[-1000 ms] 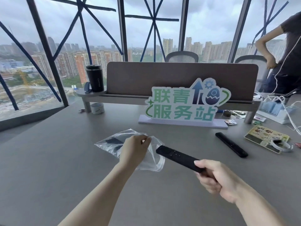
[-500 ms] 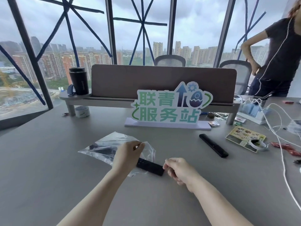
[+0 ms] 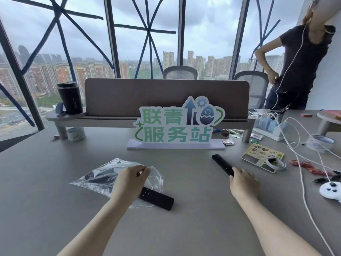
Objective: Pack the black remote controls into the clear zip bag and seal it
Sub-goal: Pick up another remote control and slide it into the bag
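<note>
A clear zip bag point(image 3: 103, 177) lies on the grey table, its mouth facing right. My left hand point(image 3: 129, 182) pinches the upper lip of that mouth. One black remote point(image 3: 156, 198) sticks halfway out of the bag, its near end on the table. Another dark remote shape shows inside the bag. A further black remote point(image 3: 222, 164) lies to the right, and my right hand point(image 3: 242, 183) rests on its near end, fingers curled over it.
A green and white sign point(image 3: 177, 124) stands behind on a shelf riser. White cables point(image 3: 302, 163), a tape roll point(image 3: 320, 143), a sticker card point(image 3: 262, 156) and a white controller point(image 3: 330, 190) crowd the right. A person stands at the far right.
My right hand let go of the remote it pushed into the bag's mouth and moved right onto the other remote. The left hand kept hold of the bag.
</note>
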Demonstrator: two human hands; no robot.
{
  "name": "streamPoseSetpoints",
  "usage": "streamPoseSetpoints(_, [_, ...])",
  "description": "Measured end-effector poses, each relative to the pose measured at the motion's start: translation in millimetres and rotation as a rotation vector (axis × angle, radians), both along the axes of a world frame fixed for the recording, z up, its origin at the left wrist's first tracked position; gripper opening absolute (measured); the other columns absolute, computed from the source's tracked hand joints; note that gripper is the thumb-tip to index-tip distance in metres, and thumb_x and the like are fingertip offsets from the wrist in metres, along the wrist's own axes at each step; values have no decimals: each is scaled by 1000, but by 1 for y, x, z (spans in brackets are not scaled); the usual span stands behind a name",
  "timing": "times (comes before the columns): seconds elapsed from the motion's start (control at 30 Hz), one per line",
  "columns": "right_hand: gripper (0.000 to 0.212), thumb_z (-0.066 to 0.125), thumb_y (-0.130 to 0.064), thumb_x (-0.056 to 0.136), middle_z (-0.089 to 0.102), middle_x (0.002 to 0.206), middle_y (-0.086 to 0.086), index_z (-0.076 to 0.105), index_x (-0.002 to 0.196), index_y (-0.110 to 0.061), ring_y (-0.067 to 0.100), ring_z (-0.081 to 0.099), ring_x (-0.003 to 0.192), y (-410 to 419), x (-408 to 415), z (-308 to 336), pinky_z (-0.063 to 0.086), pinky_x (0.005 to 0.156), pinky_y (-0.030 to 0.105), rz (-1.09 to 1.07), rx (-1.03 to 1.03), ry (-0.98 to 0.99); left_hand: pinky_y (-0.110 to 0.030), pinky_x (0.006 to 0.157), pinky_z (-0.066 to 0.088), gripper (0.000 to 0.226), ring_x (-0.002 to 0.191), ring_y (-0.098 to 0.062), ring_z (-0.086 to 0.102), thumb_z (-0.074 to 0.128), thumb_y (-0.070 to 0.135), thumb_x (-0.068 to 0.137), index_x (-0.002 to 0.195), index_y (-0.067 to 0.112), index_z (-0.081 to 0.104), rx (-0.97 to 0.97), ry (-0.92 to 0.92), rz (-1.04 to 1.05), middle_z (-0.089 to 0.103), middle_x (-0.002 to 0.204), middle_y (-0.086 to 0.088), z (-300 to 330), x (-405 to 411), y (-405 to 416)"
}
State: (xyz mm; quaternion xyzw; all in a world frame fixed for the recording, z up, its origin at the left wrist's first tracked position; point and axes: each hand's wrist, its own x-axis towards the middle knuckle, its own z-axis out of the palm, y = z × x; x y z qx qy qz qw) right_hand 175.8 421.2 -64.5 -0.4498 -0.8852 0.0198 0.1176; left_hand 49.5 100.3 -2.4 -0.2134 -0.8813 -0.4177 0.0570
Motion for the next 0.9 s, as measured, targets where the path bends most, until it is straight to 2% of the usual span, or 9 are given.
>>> streamPoseSetpoints(0.1, [26, 52, -21, 94, 62, 105, 16, 54, 116, -8, 36, 60, 91, -9, 2, 6, 46, 73, 38, 36, -202, 197, -31, 63, 47, 23, 63, -19, 59, 55, 36, 87, 71, 28, 69, -29, 18, 4, 64, 61, 4, -1, 4, -5])
streamPoseSetpoints(0.17, [22, 50, -9, 93, 57, 75, 15, 55, 113, -1, 29, 53, 57, -23, 4, 22, 37, 51, 30, 77, -630, 514, -30, 62, 46, 23, 67, -19, 61, 55, 36, 87, 74, 26, 71, -37, 6, 14, 67, 65, 1, -2, 7, -8])
streamPoseSetpoints(0.23, [26, 48, 2, 92, 48, 64, 13, 57, 116, 6, 19, 40, 39, -46, 15, 39, 27, 38, 22, 108, -1046, 821, -29, 63, 46, 24, 69, -20, 62, 54, 37, 87, 77, 24, 72, -29, -14, 23, 69, 68, 0, -2, 10, -10])
streamPoseSetpoints(0.33, [26, 47, 8, 90, 50, 65, 13, 62, 111, 6, 13, 37, 35, -91, 37, 57, 21, 34, 18, 267, -1338, 858, -27, 59, 43, 24, 65, -18, 61, 55, 37, 87, 78, 25, 73, 1, -25, 24, 67, 65, 1, 0, 14, -12])
streamPoseSetpoints(0.5, [26, 57, -5, 93, 54, 69, 4, 65, 114, -19, 9, 38, 43, -173, 22, 58, 27, 42, 18, 549, -1229, 451, -27, 54, 40, 24, 58, -14, 56, 54, 37, 87, 74, 27, 72, 39, -30, 15, 63, 57, 8, 3, 19, -15])
streamPoseSetpoints(0.6, [25, 56, -20, 97, 57, 73, -12, 62, 119, -28, 1, 50, 56, -200, -8, 50, 40, 55, 15, 653, -994, 446, -29, 52, 37, 25, 54, -13, 53, 53, 38, 88, 73, 26, 70, 5, -24, 28, 56, 50, 10, 2, 17, -21])
streamPoseSetpoints(0.7, [36, 57, -27, 93, 63, 93, -7, 61, 129, -25, 9, 59, 79, -194, -28, 44, 46, 79, 26, 606, -740, 418, -33, 64, 48, 24, 69, -18, 63, 54, 36, 88, 80, 23, 72, -5, -13, 37, 70, 69, 4, 0, 15, -32])
streamPoseSetpoints(0.77, [53, 61, -43, 85, 57, 117, 1, 54, 135, -27, 18, 59, 104, -190, -33, 36, 46, 88, 31, 562, -650, 251, -30, 66, 49, 23, 77, -16, 64, 54, 37, 88, 86, 27, 74, -25, -9, 44, 75, 81, 6, -4, 15, -39])
streamPoseSetpoints(0.9, [62, 61, -52, 81, 52, 124, 0, 51, 137, -27, 19, 57, 113, -200, -37, 19, 45, 88, 32, 619, -557, 104, -25, 63, 42, 24, 80, -12, 62, 52, 38, 89, 95, 30, 74, -58, -5, 46, 75, 90, 8, -7, 17, -46])
